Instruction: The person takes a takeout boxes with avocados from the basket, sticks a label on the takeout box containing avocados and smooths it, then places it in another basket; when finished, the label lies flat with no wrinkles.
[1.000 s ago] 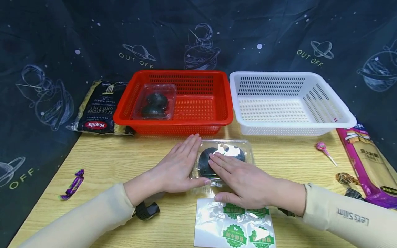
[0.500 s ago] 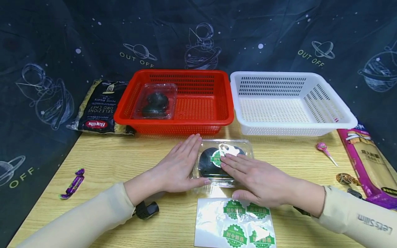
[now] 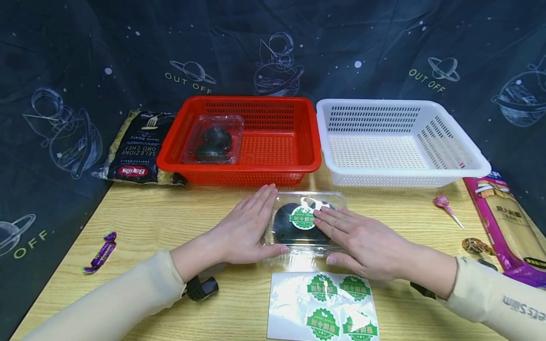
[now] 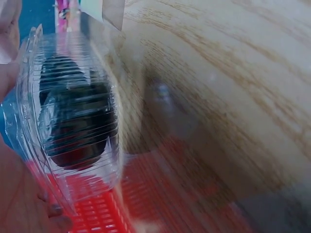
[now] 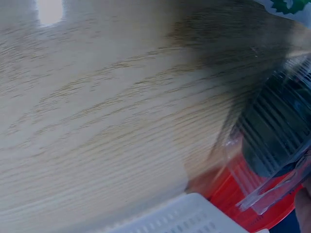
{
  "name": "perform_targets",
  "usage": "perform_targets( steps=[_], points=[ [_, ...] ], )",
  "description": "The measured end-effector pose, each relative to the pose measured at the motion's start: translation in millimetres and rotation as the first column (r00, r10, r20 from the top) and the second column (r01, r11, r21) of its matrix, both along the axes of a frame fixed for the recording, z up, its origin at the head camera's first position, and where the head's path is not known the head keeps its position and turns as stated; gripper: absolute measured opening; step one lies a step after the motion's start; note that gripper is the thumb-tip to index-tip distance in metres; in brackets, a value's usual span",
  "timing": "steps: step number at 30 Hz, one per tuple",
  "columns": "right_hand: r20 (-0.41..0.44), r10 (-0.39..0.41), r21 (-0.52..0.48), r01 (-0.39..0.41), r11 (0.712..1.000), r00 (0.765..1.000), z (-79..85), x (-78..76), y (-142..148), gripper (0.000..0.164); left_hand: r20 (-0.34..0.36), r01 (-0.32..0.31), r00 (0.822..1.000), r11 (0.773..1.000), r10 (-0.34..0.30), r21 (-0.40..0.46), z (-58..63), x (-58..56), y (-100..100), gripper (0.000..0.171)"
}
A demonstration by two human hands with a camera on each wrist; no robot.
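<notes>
A clear plastic clamshell box [image 3: 294, 240] lies closed on the table, with dark, rounded items inside [image 4: 75, 124]. On its lid sits a round white-and-green sticker [image 3: 302, 218]. My left hand [image 3: 243, 232] rests along the box's left side, fingers straight, thumb at the front edge. My right hand [image 3: 362, 239] lies flat with its fingertips on the lid, just right of the sticker, touching or very near its edge. In front of the box is a white sheet [image 3: 286, 308] bearing several green stickers [image 3: 323, 324]. Both wrist views show the box's ribbed side; little of either hand appears.
Behind the box stand a red basket [image 3: 239, 168] containing another clear box [image 3: 213, 139], and a white basket [image 3: 401, 173]. A pasta bag [image 3: 142, 147] is at left. Wrapped candy [image 3: 100, 253], a lollipop [image 3: 443, 203] and a purple package [image 3: 507, 222] lie toward the sides.
My right hand has slid rightward across the lid, uncovering the sticker that was hidden beneath it. The left hand and the box have stayed in place.
</notes>
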State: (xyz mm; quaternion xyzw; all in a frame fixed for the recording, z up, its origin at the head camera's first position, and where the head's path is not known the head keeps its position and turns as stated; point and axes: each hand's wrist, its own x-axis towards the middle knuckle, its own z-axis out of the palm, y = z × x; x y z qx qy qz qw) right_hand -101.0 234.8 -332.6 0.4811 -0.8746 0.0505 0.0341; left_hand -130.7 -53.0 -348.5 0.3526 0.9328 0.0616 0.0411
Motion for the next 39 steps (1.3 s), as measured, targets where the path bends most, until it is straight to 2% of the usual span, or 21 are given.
perform_targets(
  steps=[8,13,31,36,39],
  points=[
    [0.100,0.070,0.046,-0.075,0.996,0.992,2.5,-5.3,-22,0.071,0.025,-0.011,1.000,1.000,0.011,0.011,-1.5,0.3,-1,0.112],
    [0.125,0.090,0.074,-0.099,0.992,0.988,4.3,-8.2,-37,0.072,0.031,-0.010,0.999,1.000,0.010,0.007,-2.3,0.4,-1,0.111],
    [0.056,-0.016,0.132,0.009,0.991,0.998,6.4,-8.6,-38,0.076,0.007,-0.010,1.000,1.000,0.010,0.018,-1.6,0.9,1,0.110],
    [0.056,-0.071,0.147,0.062,0.987,0.996,7.7,-4.4,-39,0.081,0.008,-0.011,1.000,1.000,0.011,0.016,-1.4,1.1,0,0.110],
    [0.067,-0.073,0.135,0.064,0.989,0.995,7.3,-2.3,-43,0.081,0.014,-0.011,1.000,1.000,0.011,0.013,-1.2,1.4,-1,0.110]
  ],
)
